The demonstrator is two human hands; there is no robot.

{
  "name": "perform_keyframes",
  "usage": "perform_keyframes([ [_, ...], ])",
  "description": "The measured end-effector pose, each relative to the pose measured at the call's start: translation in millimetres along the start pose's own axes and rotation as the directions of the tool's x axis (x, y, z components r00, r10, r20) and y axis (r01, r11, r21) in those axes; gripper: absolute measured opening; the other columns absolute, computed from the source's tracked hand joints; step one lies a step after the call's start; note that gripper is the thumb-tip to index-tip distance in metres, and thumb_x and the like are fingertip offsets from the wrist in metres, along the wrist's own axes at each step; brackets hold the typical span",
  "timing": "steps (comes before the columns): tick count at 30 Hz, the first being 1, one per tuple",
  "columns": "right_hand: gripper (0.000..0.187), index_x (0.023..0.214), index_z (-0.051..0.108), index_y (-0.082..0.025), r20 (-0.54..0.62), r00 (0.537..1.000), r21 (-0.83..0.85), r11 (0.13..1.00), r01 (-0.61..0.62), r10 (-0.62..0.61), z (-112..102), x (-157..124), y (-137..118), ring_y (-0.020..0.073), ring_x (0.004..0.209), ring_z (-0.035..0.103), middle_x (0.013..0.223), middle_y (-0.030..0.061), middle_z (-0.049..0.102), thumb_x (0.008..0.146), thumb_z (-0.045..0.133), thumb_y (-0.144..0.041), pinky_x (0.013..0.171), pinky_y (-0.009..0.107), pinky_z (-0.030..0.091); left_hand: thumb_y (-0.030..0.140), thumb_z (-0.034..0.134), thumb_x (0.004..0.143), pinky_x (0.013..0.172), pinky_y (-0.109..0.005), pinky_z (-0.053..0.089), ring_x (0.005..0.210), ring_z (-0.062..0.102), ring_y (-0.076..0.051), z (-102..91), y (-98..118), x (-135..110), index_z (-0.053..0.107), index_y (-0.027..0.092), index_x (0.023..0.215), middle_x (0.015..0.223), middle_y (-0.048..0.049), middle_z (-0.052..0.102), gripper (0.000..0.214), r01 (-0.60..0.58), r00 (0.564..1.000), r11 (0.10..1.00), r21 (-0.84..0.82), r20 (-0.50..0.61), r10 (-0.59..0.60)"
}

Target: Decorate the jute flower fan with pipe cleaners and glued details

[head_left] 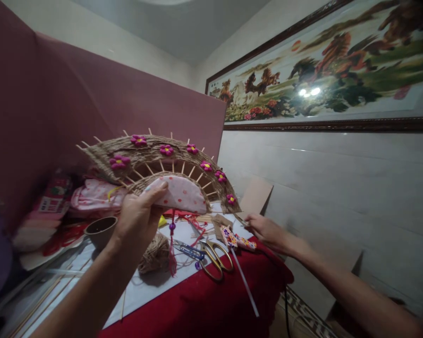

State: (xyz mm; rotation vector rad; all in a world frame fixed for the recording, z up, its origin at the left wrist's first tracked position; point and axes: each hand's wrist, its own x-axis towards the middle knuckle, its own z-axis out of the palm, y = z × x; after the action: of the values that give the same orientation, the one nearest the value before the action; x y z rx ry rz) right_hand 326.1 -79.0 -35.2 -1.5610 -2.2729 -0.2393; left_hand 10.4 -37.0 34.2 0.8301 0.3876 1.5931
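Observation:
My left hand grips a handmade fan by its half-round base, covered in white cloth with pink dots, thumb on top. Twine is woven around the thin sticks of the fan, and pink felt flowers with yellow centres dot the band. A pink tassel with a purple bead hangs below. Close to the fan's right end, my right hand has its fingers pinched together; what they hold is too small to make out. Below the fan are gold-handled scissors, small blue-handled snips and a ball of twine.
A brown pot and pink dotted cloth sit at the left. Flowered fabric and a white stick lie on the right, near the red tablecloth. Cardboard leans by the tiled wall.

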Motion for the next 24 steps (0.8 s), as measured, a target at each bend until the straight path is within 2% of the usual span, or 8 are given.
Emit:
perform_keyframes([
  [1,0.027,0.080,0.065,-0.015,-0.121,0.991,-0.058,0.997,0.049,-0.056,-14,-5,-8,0.0206,0.088,0.059,0.092,0.0113,0.063,0.088,0.040,-0.019,0.077,0.034,0.048,0.009,0.076,0.055,0.057,-0.021,0.053,0.062,0.062,-0.013,-0.2,-1,0,0.067,0.007,0.073,0.073,-0.0053,0.069,0.020,-0.003,1.000,1.000,-0.001,0.010,0.003],
  [3,0.024,0.079,0.065,-0.016,-0.419,0.895,-0.150,0.984,0.096,-0.152,-40,-15,-28,0.0229,0.093,0.056,0.097,0.0112,0.060,0.088,0.044,-0.023,0.078,0.038,0.046,0.013,0.076,0.056,0.057,-0.021,0.051,0.063,0.062,-0.013,-0.2,-4,-1,0.068,0.007,0.074,0.073,-0.0055,0.068,0.021,0.014,0.999,1.000,0.008,0.030,-0.014],
  [6,0.022,0.092,0.066,-0.018,-0.773,0.588,-0.146,0.969,0.201,-0.239,-65,-26,-66,0.0189,0.083,0.056,0.090,0.0081,0.057,0.089,0.044,-0.023,0.067,0.032,0.047,0.016,0.077,0.056,0.060,-0.022,0.051,0.065,0.061,-0.014,0.7,-10,-3,0.069,0.004,0.076,0.074,-0.0082,0.068,0.025,0.035,0.997,0.999,0.015,0.065,-0.036],
  [7,0.022,0.095,0.065,-0.018,-0.829,0.523,-0.080,0.968,0.240,-0.198,-69,-26,-80,0.0183,0.083,0.057,0.091,0.0081,0.058,0.089,0.044,-0.021,0.068,0.032,0.047,0.017,0.077,0.057,0.060,-0.022,0.051,0.065,0.061,-0.014,1.1,-12,-5,0.069,0.004,0.076,0.074,-0.0089,0.068,0.025,0.046,0.996,0.999,0.022,0.075,-0.048],
  [8,0.022,0.097,0.065,-0.018,-0.850,0.490,-0.044,0.954,0.296,-0.191,-70,-25,-94,0.0194,0.086,0.058,0.094,0.0089,0.059,0.089,0.045,-0.021,0.071,0.034,0.048,0.018,0.077,0.058,0.060,-0.022,0.050,0.066,0.060,-0.014,1.7,-14,-7,0.069,0.004,0.077,0.075,-0.0094,0.068,0.025,0.058,0.994,0.998,0.030,0.090,-0.061],
  [12,0.028,0.111,0.060,-0.016,-0.733,0.633,0.107,0.876,0.471,-0.250,-62,-2,-134,0.0228,0.103,0.057,0.112,0.0115,0.058,0.088,0.045,-0.014,0.082,0.038,0.051,0.021,0.073,0.065,0.064,-0.023,0.050,0.070,0.060,-0.015,4.5,-19,-16,0.070,0.006,0.077,0.076,-0.0107,0.068,0.020,0.107,0.977,0.991,0.078,0.177,-0.119],
  [14,0.032,0.115,0.058,-0.017,-0.710,0.659,0.168,0.849,0.500,-0.248,-54,13,-142,0.0204,0.105,0.056,0.113,0.0103,0.058,0.087,0.045,-0.008,0.084,0.036,0.052,0.022,0.072,0.067,0.065,-0.023,0.049,0.069,0.059,-0.015,6.6,-22,-20,0.070,0.006,0.075,0.074,-0.0111,0.067,0.018,0.123,0.965,0.987,0.104,0.219,-0.143],
  [24,0.034,0.113,0.059,-0.021,-0.719,0.674,0.267,0.826,0.496,-0.173,-36,50,-143,0.0180,0.104,0.056,0.109,0.0068,0.060,0.086,0.044,-0.007,0.088,0.040,0.050,0.021,0.066,0.074,0.062,-0.021,0.047,0.066,0.057,-0.012,8.4,-25,-26,0.072,0.010,0.082,0.075,-0.0084,0.068,0.015,0.142,0.929,0.983,0.117,0.327,-0.173],
])
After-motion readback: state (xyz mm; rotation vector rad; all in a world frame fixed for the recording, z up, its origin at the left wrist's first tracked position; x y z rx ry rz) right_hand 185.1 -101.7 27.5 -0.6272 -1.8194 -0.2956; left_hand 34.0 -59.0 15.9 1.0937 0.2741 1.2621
